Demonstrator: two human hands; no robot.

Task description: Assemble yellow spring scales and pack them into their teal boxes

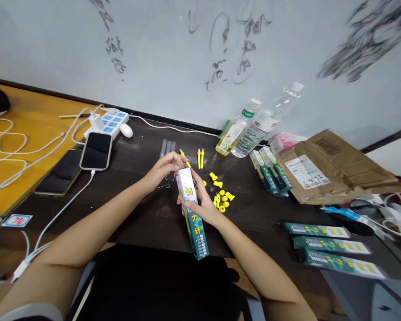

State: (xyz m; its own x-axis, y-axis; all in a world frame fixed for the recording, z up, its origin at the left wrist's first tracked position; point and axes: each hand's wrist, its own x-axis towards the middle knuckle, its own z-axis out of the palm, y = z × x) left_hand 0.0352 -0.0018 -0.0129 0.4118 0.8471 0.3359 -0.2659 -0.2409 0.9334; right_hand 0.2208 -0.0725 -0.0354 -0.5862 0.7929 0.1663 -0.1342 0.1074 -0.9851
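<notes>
My right hand point(203, 203) is wrapped around a long, narrow green-and-white carton point(193, 211) with yellow lettering, tilted with its white end away from me. At that far end, the bent fingers of my left hand point(169, 168) are pinched together; what they grip there is too small to make out. Just beyond my hands lie clear plastic tubes point(167, 146) and two yellow rods point(201, 158). Another yellow rod point(183, 155) is partly hidden behind my fingers. Right of the carton are several small yellow plastic parts point(222, 200), with a thin wire hook point(163, 186) on the left.
Three similar cartons point(334, 244) lie at right, and more cartons point(270, 171) lean near a brown parcel point(321, 167). Two bottles point(250, 129) stand by the whiteboard point(160, 58). At left are phones point(96, 150), a power strip point(112, 122), a white mouse-like object point(126, 130) and cables.
</notes>
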